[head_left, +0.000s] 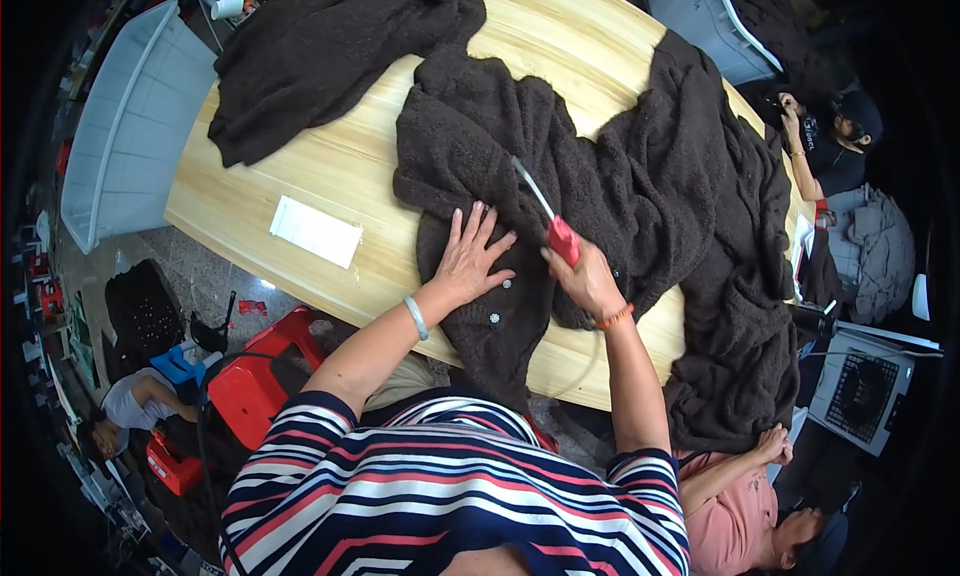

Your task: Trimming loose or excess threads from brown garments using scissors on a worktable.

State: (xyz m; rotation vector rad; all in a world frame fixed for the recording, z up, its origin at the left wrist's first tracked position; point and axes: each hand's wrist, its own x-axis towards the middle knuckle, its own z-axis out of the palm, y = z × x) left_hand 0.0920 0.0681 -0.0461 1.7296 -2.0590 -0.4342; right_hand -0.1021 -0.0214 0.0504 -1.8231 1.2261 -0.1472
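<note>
A dark brown fuzzy knit cardigan [590, 176] lies bunched across the wooden table, with shiny round buttons on the part nearest me. My left hand [467, 259] rests flat on that buttoned part, fingers spread, beside two of the buttons [495, 318]. Closed around a red handle, my right hand [585, 276] holds a red-handled tool [563, 242] with a slim silvery metal end. Its tip points away from me and to the left, over the knit. Whether it is scissors or another tool I cannot tell.
Another dark knit garment [340, 66] lies at the table's far left. A white paper slip [316, 233] is on the wooden table [240, 191]. Grey bins [140, 126] stand beyond the edges; a red stool [265, 376] is at lower left. Co-workers sit at the right; one person's hands [775, 444] touch the knit.
</note>
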